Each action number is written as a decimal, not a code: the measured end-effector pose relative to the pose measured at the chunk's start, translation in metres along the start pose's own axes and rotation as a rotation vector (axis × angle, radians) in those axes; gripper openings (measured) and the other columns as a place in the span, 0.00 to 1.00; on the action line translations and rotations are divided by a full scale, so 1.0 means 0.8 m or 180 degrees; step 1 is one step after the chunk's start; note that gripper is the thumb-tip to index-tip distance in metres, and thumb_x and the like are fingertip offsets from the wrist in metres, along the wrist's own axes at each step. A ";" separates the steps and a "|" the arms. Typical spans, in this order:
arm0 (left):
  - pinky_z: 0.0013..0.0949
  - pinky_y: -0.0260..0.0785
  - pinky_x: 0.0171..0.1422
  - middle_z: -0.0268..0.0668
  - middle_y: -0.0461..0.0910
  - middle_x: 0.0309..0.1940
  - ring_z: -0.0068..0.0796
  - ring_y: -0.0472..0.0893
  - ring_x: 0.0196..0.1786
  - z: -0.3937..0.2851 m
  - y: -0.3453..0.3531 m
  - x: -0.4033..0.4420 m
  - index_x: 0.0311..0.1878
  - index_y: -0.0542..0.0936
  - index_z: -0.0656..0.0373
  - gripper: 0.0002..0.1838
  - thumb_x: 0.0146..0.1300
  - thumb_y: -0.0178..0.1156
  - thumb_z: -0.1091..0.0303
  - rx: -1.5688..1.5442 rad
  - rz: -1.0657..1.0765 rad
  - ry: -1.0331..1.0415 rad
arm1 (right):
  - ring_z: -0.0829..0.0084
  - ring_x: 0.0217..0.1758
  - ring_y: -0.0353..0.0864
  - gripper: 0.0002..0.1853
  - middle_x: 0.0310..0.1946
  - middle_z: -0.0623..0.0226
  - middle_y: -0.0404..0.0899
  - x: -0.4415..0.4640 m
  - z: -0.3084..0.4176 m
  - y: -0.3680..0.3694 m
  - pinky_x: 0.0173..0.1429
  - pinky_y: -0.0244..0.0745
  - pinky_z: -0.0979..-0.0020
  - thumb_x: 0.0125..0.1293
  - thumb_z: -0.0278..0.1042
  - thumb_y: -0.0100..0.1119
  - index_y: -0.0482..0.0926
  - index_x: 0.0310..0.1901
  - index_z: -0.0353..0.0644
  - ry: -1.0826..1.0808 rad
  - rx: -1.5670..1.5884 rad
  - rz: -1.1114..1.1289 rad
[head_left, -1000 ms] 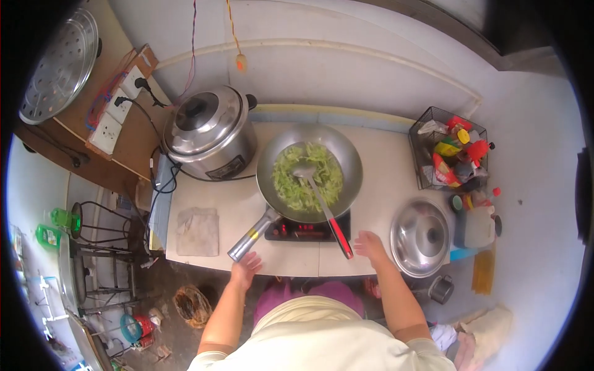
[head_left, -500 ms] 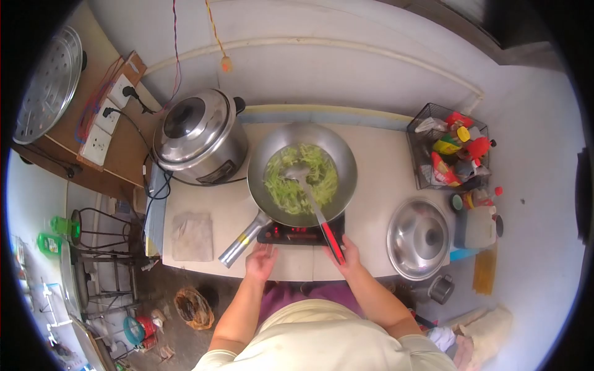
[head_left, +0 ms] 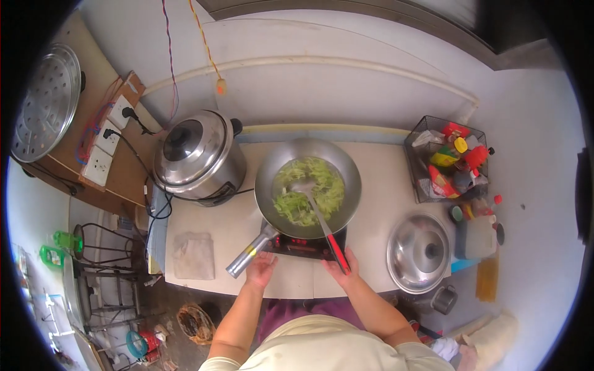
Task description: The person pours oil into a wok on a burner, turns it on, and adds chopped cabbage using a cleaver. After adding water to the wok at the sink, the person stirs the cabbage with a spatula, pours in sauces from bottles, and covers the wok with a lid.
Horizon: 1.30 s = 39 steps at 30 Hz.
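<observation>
A steel wok [head_left: 266, 185] with shredded green vegetables [head_left: 294, 207] in liquid stands on a black induction cooker [head_left: 297, 246] with lit red digits. A metal spatula [head_left: 320, 216] rests in the wok, its red-and-black handle leaning over the front rim. My left hand [head_left: 261, 269] is open, palm up, at the cooker's front left corner, below the wok's handle [head_left: 250, 252]. At the front right corner is my right hand [head_left: 344, 272], fingers extended beside and partly behind the spatula handle. Whether the fingertips press on the cooker is hard to make out.
A steel electric cooker [head_left: 201, 162] stands at the back left, its cord running behind the wok. A folded cloth [head_left: 193, 256] lies front left. To the right are a domed lid [head_left: 418, 253] and a wire basket [head_left: 445, 164] of seasonings. Wall sockets [head_left: 108, 141] are at left.
The view has tilted, so most things appear lower. Against the counter, the wok and induction cooker have shifted slightly right and back. Both hands stay by the cooker's front edge.
</observation>
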<state>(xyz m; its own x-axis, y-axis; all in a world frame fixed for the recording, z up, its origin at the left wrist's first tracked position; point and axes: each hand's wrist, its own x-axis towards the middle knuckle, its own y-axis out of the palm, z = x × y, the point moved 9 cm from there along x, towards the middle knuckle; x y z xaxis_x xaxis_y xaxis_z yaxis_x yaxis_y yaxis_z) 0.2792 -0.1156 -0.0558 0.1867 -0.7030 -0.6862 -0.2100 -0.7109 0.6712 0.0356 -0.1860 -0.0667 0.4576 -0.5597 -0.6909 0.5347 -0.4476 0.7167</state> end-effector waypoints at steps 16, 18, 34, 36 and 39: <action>0.49 0.47 0.72 0.36 0.70 0.60 0.36 0.66 0.65 0.001 0.031 0.023 0.60 0.68 0.60 0.32 0.45 0.45 0.83 0.0124 0.0151 -0.0035 | 0.58 0.45 0.78 0.35 0.45 0.50 0.76 0.017 0.047 0.015 0.49 0.77 0.58 0.64 0.66 0.44 0.61 0.57 0.40 -0.0378 -0.0568 -0.0324; 0.49 0.48 0.72 0.37 0.69 0.60 0.37 0.65 0.64 0.002 0.033 0.028 0.59 0.67 0.61 0.31 0.47 0.46 0.83 0.0107 0.0218 -0.0057 | 0.57 0.44 0.78 0.37 0.46 0.50 0.75 0.019 0.057 0.018 0.49 0.78 0.58 0.64 0.67 0.44 0.59 0.59 0.39 -0.0486 -0.0697 -0.0378; 0.51 0.51 0.71 0.43 0.69 0.49 0.44 0.66 0.57 -0.001 0.061 0.056 0.49 0.68 0.65 0.23 0.45 0.47 0.84 0.0086 0.0382 -0.0021 | 0.60 0.48 0.78 0.42 0.48 0.53 0.76 0.036 0.091 0.063 0.52 0.77 0.60 0.62 0.71 0.40 0.62 0.61 0.37 -0.0730 -0.1309 -0.0507; 0.51 0.52 0.71 0.43 0.69 0.48 0.44 0.67 0.56 -0.003 0.061 0.062 0.49 0.68 0.66 0.23 0.44 0.47 0.84 0.0112 0.0351 -0.0013 | 0.61 0.46 0.78 0.39 0.47 0.55 0.75 0.042 0.093 0.063 0.51 0.77 0.57 0.64 0.70 0.39 0.62 0.59 0.37 -0.0734 -0.1210 -0.0516; 0.50 0.54 0.71 0.43 0.69 0.47 0.44 0.67 0.55 -0.005 0.064 0.068 0.49 0.68 0.67 0.23 0.44 0.47 0.84 0.0157 0.0330 -0.0012 | 0.61 0.45 0.79 0.38 0.47 0.57 0.75 0.048 0.095 0.064 0.50 0.77 0.55 0.64 0.68 0.40 0.62 0.59 0.38 -0.0771 -0.1070 -0.0487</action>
<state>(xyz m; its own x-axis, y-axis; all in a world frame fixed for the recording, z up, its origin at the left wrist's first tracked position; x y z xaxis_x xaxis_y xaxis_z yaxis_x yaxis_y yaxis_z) 0.2826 -0.1900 -0.0579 0.1580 -0.7725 -0.6150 -0.2751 -0.6326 0.7239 0.0265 -0.2836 -0.0495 0.1970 -0.6699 -0.7158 0.8031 -0.3085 0.5097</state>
